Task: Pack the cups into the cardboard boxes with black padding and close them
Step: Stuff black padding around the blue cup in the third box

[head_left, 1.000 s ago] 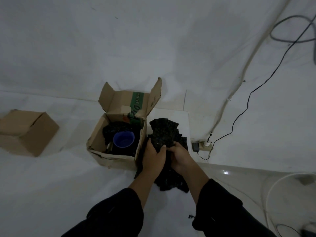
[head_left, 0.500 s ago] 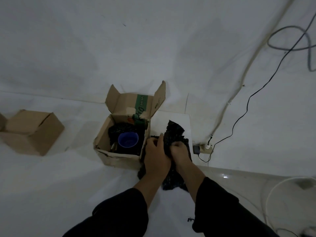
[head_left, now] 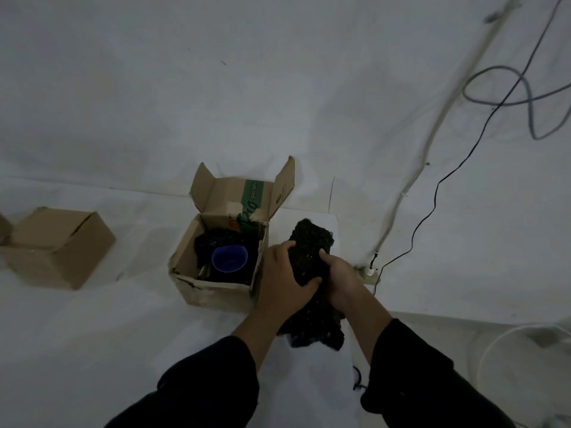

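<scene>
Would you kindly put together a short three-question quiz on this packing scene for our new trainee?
1. True or false: the blue cup sits inside the open cardboard box.
2. What do the left hand and the right hand grip together? A) the black padding bundle B) a roll of tape C) a second cup
3. Fill in: the closed cardboard box lies on the person's ___ side of the open one.

Key: 1 true; 2 A; 3 left.
</scene>
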`<state>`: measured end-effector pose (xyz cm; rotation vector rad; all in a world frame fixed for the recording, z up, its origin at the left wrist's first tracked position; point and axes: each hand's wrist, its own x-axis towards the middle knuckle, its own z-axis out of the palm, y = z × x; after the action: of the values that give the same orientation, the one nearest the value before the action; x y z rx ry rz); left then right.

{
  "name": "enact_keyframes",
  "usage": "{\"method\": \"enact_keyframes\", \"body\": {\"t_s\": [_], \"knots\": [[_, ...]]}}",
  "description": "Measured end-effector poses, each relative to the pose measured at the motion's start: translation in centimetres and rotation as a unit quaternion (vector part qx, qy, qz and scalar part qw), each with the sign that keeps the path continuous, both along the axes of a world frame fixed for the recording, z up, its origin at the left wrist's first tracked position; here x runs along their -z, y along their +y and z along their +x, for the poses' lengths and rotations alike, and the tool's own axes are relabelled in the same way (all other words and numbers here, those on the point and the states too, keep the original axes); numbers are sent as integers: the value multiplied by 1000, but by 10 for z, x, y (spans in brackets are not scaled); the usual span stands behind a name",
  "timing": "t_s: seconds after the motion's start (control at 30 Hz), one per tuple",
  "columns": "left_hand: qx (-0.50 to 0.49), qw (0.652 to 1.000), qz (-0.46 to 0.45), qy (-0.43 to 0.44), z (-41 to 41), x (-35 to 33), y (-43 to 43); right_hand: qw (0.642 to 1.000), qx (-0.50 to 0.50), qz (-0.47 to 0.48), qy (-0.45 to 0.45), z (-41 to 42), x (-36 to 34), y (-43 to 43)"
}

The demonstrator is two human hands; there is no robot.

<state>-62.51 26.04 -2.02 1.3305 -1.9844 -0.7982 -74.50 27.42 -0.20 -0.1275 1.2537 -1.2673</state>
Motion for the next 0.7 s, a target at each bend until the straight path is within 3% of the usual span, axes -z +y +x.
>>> {"method": "enact_keyframes", "body": {"t_s": [0.17,0.33,0.53,0.63,0.7], "knots": [[41,986,145,76,1,-2,0,998,-36,-47,-18,-5,-7,6],[39,969,237,63,5,-9,2,996,-70,-55,24,-9,0,9],[95,954,283,-2,16,-32,-6,972,-99,-51,209,-18,-2,4],[102,943,316,-28,27,-45,-14,910,-92,-105,390,-21,-10,3],[128,937,316,-72,33,-56,-21,824,-124,-175,524,-23,-15,1]]}}
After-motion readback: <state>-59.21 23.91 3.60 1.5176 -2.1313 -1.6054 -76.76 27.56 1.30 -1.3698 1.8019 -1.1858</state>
